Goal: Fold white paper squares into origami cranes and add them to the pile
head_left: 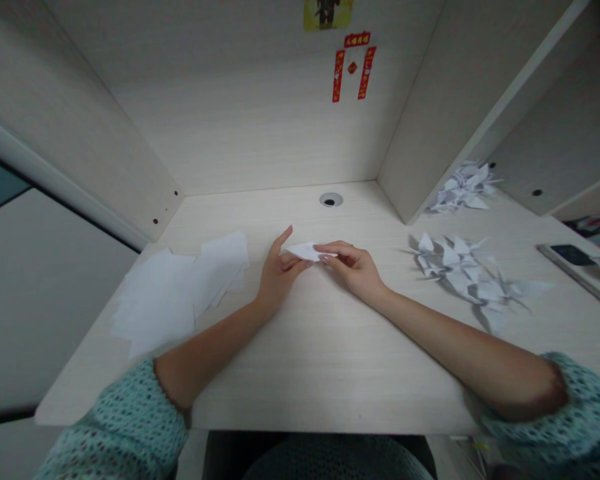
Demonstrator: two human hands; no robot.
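Note:
A small piece of folded white paper (304, 251) is held between my two hands, just above the desk. My left hand (279, 268) pinches its left and lower edge, with the index finger raised. The thumb and fingers of my right hand (354, 268) grip its right end. Part of the paper is hidden behind my fingers. To the left lie loose white paper sheets (157, 293) in overlapping stacks. Over on the right, several folded paper cranes (467, 270) sit in a cluster.
More folded paper pieces (465, 187) are heaped behind the upright divider (425, 160). A phone (573, 255) rests on a flat, light-coloured object at the far right. The desk (305, 373) has a round cable hole (331, 199) near the back panel, which carries red stickers (338, 77).

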